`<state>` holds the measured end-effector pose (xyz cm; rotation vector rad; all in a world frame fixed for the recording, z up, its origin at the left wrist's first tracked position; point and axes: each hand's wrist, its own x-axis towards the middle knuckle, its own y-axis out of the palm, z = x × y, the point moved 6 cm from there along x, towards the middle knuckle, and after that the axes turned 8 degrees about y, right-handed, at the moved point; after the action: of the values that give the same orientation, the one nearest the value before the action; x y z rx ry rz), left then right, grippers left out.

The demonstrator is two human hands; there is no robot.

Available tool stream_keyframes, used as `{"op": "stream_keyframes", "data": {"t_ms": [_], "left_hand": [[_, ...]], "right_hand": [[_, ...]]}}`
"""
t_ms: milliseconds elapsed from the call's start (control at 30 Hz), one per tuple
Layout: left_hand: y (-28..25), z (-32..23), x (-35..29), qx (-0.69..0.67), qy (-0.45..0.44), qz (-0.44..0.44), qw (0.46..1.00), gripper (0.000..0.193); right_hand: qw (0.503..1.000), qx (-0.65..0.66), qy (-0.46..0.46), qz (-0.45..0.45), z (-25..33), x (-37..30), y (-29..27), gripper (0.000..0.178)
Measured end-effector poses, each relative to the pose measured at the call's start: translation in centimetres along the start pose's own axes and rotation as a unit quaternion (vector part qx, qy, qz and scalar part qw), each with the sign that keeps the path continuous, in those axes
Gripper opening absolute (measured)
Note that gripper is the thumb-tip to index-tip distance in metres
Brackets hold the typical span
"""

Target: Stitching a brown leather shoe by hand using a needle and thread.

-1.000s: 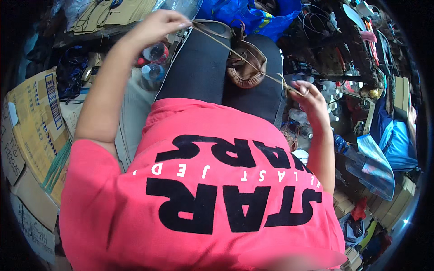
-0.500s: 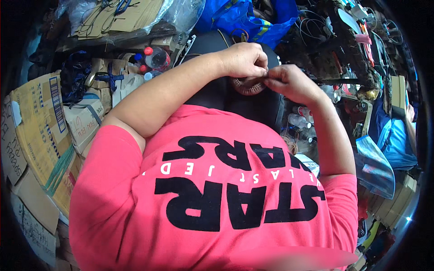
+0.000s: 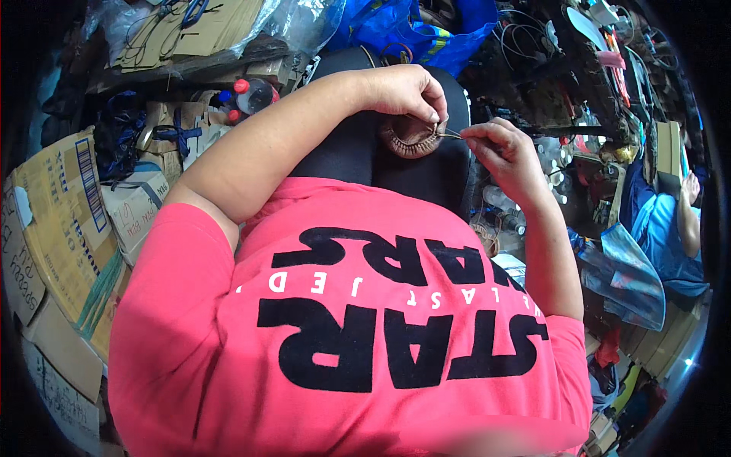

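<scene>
On my black-clad thighs rests a brown rounded piece [image 3: 407, 148] with a puckered, stitched rim, much like the toe of a moccasin. My left hand [image 3: 407, 91] reaches over its far side, fingers bent, thumb and fingertips pinched at its right edge. What exactly lies between those fingertips is too small to make out. To the right, my right hand [image 3: 506, 156] pinches a thin light thread [image 3: 452, 135], which runs short and nearly straight from the rim to my fingertips.
Cardboard boxes [image 3: 68, 221] crowd the left side. Soda bottles [image 3: 255, 95] stand beyond my left forearm, and a blue bag [image 3: 457, 46] lies ahead. Clear plastic bottles [image 3: 502, 199] are beside my right forearm. Another person's blue clothing [image 3: 662, 236] shows at far right.
My hands, close together before, are now apart. The right one has moved slightly right and down, showing the thread between them. More of the brown piece's rim is visible.
</scene>
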<state>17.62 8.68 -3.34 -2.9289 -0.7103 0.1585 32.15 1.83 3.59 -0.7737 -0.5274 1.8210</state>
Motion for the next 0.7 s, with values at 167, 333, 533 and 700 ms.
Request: {"op": "stream_keyframes", "data": {"t_ms": [167,333,533,700], "left_hand": [[0.0,-0.1,-0.2,-0.010,-0.017,0.003,1.000,0.021],[0.0,0.3,-0.2,-0.022,-0.020,0.006,1.000,0.020],[0.1,0.4,-0.1,-0.014,-0.037,0.016,0.999,0.020],[0.2,0.6,0.2,-0.020,-0.027,0.013,0.999,0.020]], "right_hand": [[0.999,-0.047,0.004,-0.001,-0.1,0.9,0.5,0.013],[0.997,-0.071,0.025,0.016,1.1,1.1,0.3,0.013],[0.998,-0.067,0.013,0.011,1.0,1.3,0.4,0.012],[0.998,-0.055,0.033,0.020,0.6,1.2,0.5,0.013]]}}
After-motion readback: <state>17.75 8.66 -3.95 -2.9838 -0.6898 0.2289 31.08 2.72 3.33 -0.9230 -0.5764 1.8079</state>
